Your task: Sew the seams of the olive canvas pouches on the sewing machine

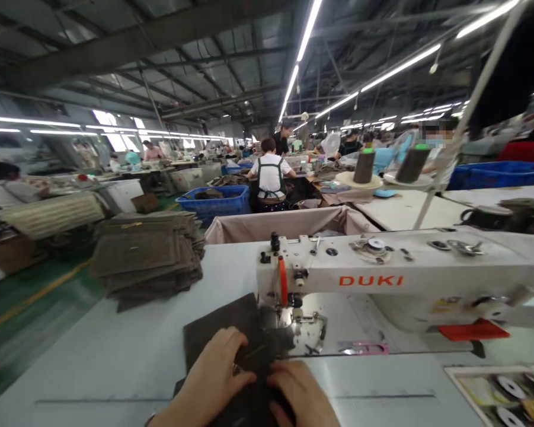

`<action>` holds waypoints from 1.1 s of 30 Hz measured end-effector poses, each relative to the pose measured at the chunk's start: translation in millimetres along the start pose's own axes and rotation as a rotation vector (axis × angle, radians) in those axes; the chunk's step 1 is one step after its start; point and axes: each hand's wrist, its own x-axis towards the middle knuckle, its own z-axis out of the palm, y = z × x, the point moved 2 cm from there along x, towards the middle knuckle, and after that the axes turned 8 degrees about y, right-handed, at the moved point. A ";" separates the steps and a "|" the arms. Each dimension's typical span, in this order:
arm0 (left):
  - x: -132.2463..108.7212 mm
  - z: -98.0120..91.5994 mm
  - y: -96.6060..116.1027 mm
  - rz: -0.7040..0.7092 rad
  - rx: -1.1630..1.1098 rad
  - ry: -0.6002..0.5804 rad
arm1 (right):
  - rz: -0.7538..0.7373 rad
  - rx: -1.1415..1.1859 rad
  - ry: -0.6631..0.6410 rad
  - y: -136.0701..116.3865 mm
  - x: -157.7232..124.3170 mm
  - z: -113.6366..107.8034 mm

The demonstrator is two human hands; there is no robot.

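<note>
Dark brown fabric lies on the pale table in front of the white sewing machine, its upper right part by the needle area. My left hand rests on the fabric's left side, thumb and fingers curved round a fold of it. On the right side of the same fabric, my right hand has its fingers bent and closed on the edge. Pink thread snips lie on the machine bed to the right of both hands.
A stack of brown fabric pieces sits at the table's left edge. Beyond the machine stands a pink cloth-lined bin. A tray of bobbins is at the lower right, below a red piece. A person works farther off.
</note>
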 end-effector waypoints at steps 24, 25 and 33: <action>-32.6 -58.7 71.7 -0.454 -1.192 0.102 | 0.077 0.238 0.141 -39.2 37.7 -79.8; -33.7 -58.1 72.5 -0.482 -1.221 0.104 | 0.091 0.233 0.137 -39.8 36.9 -81.1; -37.7 -48.6 72.0 -0.546 -1.369 0.111 | 0.154 0.215 0.114 -41.2 33.5 -82.0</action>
